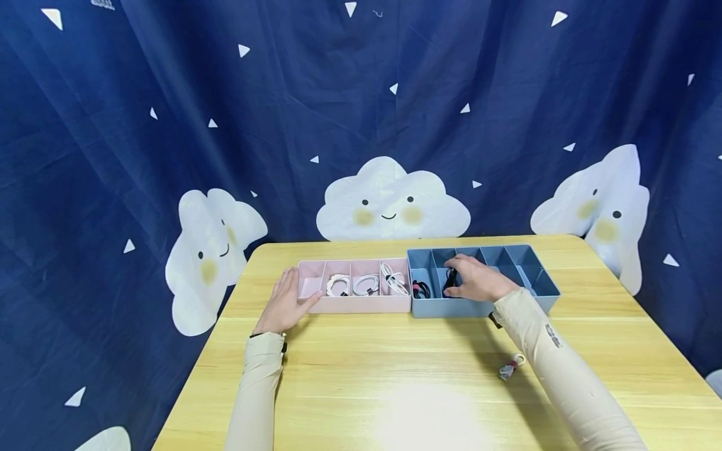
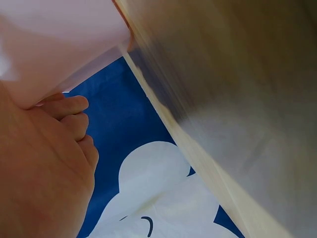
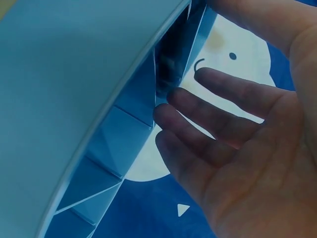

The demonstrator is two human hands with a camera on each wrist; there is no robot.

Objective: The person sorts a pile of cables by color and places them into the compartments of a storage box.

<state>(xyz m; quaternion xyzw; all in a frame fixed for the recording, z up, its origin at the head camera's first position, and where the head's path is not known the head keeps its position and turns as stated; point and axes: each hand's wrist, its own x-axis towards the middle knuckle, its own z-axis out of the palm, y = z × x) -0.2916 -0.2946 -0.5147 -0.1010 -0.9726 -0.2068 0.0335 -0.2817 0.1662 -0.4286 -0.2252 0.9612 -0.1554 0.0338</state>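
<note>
My left hand point(image 1: 284, 303) rests against the left end of a pink divided box point(image 1: 355, 305), thumb at its front corner. The left wrist view shows that hand point(image 2: 49, 158) beside the pink wall. Over the blue divided box point(image 1: 451, 308) is my right hand point(image 1: 478, 280), its fingers spread above a black cable point(image 1: 450, 280) in the second compartment from the left. In the right wrist view the right hand point(image 3: 237, 134) has its fingers apart, and the dark cable point(image 3: 168, 64) lies in the compartment near them. A black cable with a red tie point(image 1: 420, 289) sits in the leftmost blue compartment.
White cables point(image 1: 366, 285) lie coiled in three pink compartments. A small white cable with a red tie point(image 1: 512, 367) lies on the wooden table point(image 1: 350, 363) beside my right forearm. The boxes stand end to end before a dark blue curtain point(image 1: 282, 125).
</note>
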